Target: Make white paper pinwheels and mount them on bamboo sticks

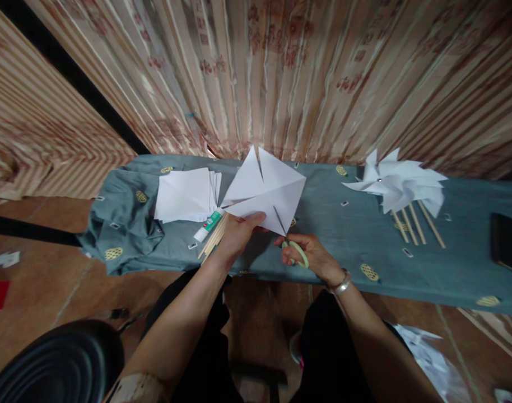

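My left hand (241, 232) is closed on a square sheet of white paper (277, 187), thumb on top, above the cloth-covered table. Slits run inward from two of the sheet's corners. In my right hand (312, 254) are scissors (298, 253) with pale green handles, their blades at the sheet's near corner. Beside my left forearm lie several wooden sticks (214, 238) and a green-and-white glue stick (208, 225). A stack of white paper squares (184, 196) rests to the left of the held sheet.
White paper pinwheels (401, 179) on wooden sticks lie at the right, with a dark flat object (508, 240) beyond them. A patterned curtain (273, 73) hangs behind the table (335, 224). A black round stool (58, 364) stands at lower left; white paper pieces (434, 358) are at lower right.
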A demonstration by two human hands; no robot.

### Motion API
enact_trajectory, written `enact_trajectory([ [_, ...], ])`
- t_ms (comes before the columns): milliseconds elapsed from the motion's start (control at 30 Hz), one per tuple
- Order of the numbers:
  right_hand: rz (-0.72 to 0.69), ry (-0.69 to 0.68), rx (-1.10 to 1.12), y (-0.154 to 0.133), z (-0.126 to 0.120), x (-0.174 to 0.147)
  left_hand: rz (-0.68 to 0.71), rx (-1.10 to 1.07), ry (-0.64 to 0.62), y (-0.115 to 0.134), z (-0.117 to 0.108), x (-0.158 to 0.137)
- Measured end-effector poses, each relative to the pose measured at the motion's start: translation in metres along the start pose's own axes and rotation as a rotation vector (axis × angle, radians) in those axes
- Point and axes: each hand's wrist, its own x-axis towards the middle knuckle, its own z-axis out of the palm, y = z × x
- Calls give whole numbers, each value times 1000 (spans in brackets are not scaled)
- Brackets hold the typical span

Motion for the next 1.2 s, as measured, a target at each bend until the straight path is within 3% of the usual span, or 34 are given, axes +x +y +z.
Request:
enact_trajectory([
  [1200,37,64,26,0,3,3,-38,29,-36,-2,3,-4],
])
